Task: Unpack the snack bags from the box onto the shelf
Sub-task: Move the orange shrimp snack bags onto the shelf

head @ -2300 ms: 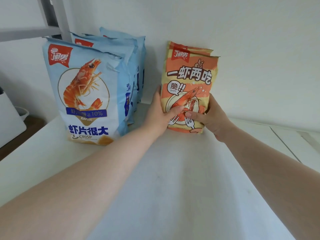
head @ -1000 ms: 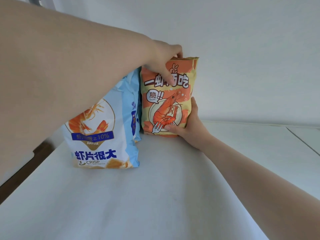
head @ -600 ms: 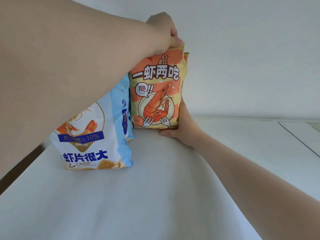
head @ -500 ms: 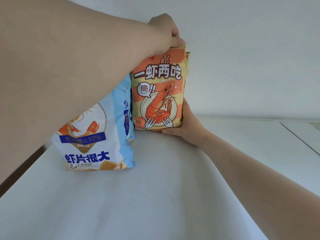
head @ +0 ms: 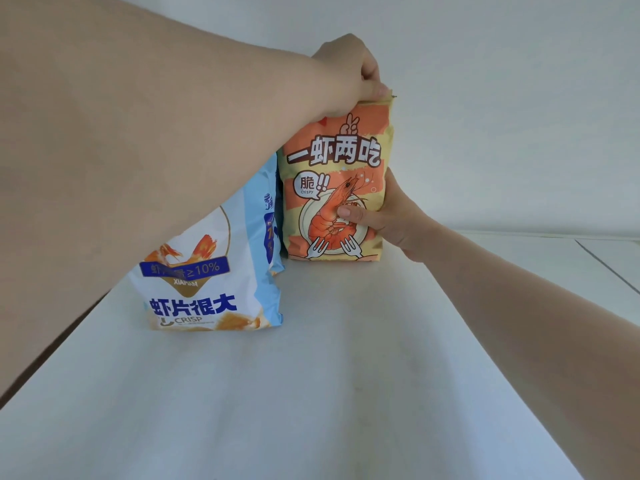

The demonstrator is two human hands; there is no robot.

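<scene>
An orange and yellow shrimp snack bag [head: 334, 161] stands upright on the white shelf [head: 311, 393], close to the back wall. My left hand [head: 349, 72] pinches its top seam from above. My right hand [head: 388, 220] grips its lower right side, thumb across the front over the shrimp picture. Just left of it stands a row of light blue shrimp chip bags [head: 214, 271], the front one facing me; my left forearm hides their upper parts. The box is not in view.
A white wall [head: 502, 116] rises directly behind the bags. The shelf surface stretches toward me and to the right, where a seam line [head: 606, 261] crosses it. A dark strip [head: 69, 327] shows beyond the shelf's left edge.
My left hand went from the orange bag's side up to its top seam. My right thumb has moved onto the bag's front. The bag now stands next to the blue bags.
</scene>
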